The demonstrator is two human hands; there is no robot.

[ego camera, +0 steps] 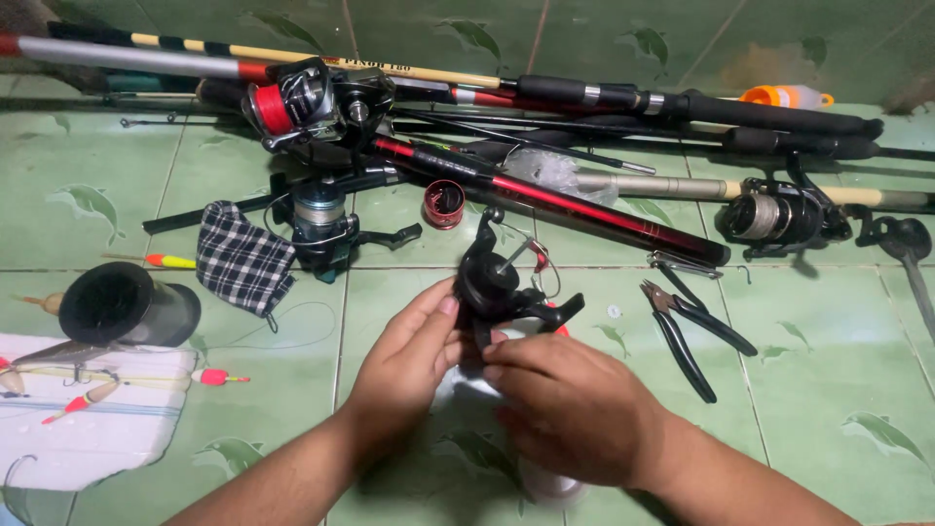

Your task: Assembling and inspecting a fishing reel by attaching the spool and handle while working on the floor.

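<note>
Head view: both hands meet over a green tiled floor [808,360], low in the middle of the picture. The left hand [409,365] curls around the side of a black fishing reel [497,282], its thumb pressed against the reel's body. The right hand [570,404] closes on the reel from below, fingers bent and pressed together around its foot; what its fingertips pinch is hidden, perhaps a thin line. Something white lies under the hands, too blurred to tell.

Just right of the reel lie black pliers [693,331], handles apart. Above it a small red spool [444,203] stands on the floor, touching a red and black rod [555,200] that runs slantwise. Further back, several rods lie side by side, one carrying a reel with red line [297,102]. A checked cloth [242,258] lies beside another dark reel [321,224] at left. A black spool of line [122,304] sits at far left, near red and yellow floats [170,261]. Another reel [779,216] rests at right.
</note>
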